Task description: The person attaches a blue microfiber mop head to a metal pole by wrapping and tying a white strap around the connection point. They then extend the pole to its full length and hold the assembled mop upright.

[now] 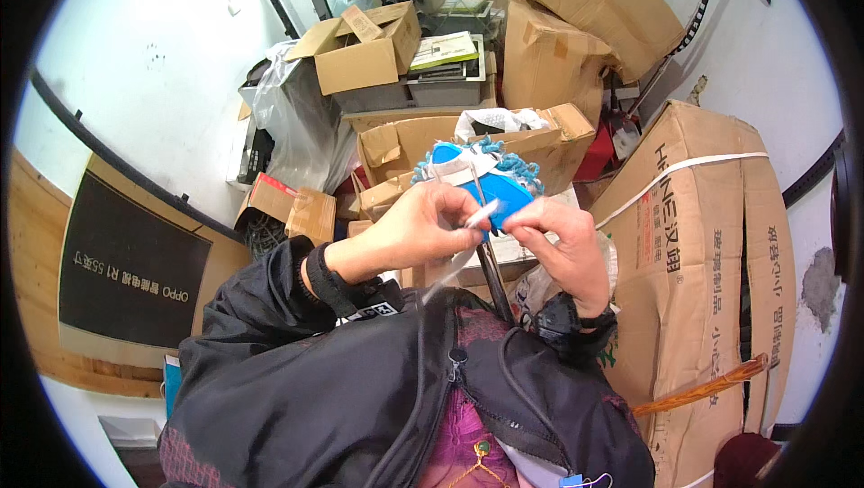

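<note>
In front of my chest is a mop head (500,196) with a smooth blue face and curly blue fringe round its rim. White strips lie across its upper part. A thin dark pole (493,279) runs from it down toward my body. My left hand (436,223) is closed, pinching a white strip (483,214) between thumb and forefinger; a loose length trails below. My right hand (565,241) is closed in a pinch at the blue edge beside the strip. What sits between its fingertips is hidden.
Behind the mop head stand several cardboard boxes (367,61) and a grey bin (446,88). A tall strapped carton (684,254) rises at the right, with a wooden stick (704,386) across it. A dark-panelled carton (135,259) leans at left, near a clear plastic bag (301,119).
</note>
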The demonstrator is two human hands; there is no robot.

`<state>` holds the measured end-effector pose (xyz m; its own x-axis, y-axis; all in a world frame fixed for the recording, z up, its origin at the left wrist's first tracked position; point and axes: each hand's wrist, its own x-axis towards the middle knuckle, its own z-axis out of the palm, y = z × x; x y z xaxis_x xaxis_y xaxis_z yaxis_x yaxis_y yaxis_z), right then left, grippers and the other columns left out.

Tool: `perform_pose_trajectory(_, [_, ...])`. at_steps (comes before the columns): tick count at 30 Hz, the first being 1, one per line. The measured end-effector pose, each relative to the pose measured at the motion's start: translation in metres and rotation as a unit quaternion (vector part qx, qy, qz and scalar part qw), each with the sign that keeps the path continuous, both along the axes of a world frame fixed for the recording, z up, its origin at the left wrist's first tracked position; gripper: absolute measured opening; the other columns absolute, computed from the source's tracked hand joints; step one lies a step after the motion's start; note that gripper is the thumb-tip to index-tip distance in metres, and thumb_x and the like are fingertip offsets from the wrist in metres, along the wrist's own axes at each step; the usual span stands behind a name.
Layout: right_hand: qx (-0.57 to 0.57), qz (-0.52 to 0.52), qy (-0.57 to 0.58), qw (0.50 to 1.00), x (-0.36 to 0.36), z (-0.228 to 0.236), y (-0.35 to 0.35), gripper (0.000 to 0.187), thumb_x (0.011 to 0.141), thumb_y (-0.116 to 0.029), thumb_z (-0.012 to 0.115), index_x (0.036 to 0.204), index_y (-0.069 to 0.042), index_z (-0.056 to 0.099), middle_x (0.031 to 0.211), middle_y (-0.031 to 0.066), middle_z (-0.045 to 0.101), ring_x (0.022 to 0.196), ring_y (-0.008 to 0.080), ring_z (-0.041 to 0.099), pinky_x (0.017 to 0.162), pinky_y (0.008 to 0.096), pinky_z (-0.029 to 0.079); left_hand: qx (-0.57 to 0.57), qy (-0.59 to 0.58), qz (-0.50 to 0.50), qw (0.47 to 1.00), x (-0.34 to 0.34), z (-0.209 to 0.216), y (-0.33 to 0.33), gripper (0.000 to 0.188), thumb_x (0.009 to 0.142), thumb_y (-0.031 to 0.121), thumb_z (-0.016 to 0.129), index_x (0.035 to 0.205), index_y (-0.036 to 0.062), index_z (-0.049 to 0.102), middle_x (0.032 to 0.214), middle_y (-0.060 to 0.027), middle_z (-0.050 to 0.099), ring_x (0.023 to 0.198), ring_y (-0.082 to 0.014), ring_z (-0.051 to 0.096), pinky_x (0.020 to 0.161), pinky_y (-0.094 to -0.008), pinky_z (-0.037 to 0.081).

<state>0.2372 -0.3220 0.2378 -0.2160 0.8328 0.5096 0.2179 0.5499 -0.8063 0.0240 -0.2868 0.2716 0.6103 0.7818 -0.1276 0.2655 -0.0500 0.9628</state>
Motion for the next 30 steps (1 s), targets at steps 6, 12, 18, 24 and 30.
perform_pose_trajectory(6, [0.132,-0.05,-0.128,0.982,-0.026,-0.011,0.015,0.018,0.067,-0.003,0.069,0.084,-0.006,0.064,0.077,0.0068,0.058,0.072,0.0265,0.056,0.063,0.0342,0.046,0.469,0.079,-0.05,0.878,-0.001,-0.001,0.0,0.019,0.068,0.003,0.072,0.085,0.0068,0.065,0.074,-0.0044,0.06,0.072,-0.0191,0.058,0.064,-0.0298,0.047])
perform_pose_trajectory(12, [0.116,-0.028,-0.078,0.99,-0.026,-0.012,0.019,0.015,0.071,-0.004,0.067,0.085,-0.006,0.063,0.076,0.0069,0.058,0.074,0.0257,0.056,0.064,0.0336,0.047,0.675,0.134,0.033,0.724,0.002,-0.015,-0.001,0.023,0.062,0.005,0.065,0.084,0.0067,0.062,0.077,-0.003,0.056,0.069,-0.0198,0.054,0.06,-0.0303,0.046])
perform_pose_trajectory(18, [0.047,-0.003,-0.02,0.999,-0.025,-0.011,0.022,0.019,0.077,-0.002,0.064,0.095,-0.004,0.066,0.072,0.0062,0.056,0.067,0.0182,0.053,0.058,0.028,0.042,0.723,0.079,0.046,0.685,0.003,-0.025,0.003,0.026,0.059,0.009,0.065,0.085,0.0068,0.064,0.074,-0.0019,0.054,0.063,-0.0165,0.052,0.055,-0.0278,0.044])
perform_pose_trajectory(24, [0.078,-0.026,0.005,0.997,-0.023,-0.013,0.022,0.008,0.079,-0.002,0.061,0.087,-0.002,0.062,0.072,0.0075,0.055,0.066,0.0203,0.053,0.059,0.0292,0.041,0.719,0.07,0.035,0.69,-0.002,-0.027,0.002,0.026,0.059,0.009,0.065,0.085,0.0061,0.067,0.069,-0.0016,0.053,0.06,-0.0154,0.052,0.052,-0.0276,0.043])
perform_pose_trajectory(30, [0.013,0.061,-0.048,0.997,-0.005,-0.013,0.02,0.01,0.083,-0.008,0.059,0.078,-0.001,0.055,0.074,0.0106,0.053,0.068,0.0231,0.051,0.058,0.031,0.04,0.712,0.079,0.049,0.696,-0.003,-0.03,0.003,0.024,0.061,0.009,0.065,0.085,0.0059,0.068,0.066,-0.0007,0.051,0.057,-0.0156,0.05,0.05,-0.0277,0.041])
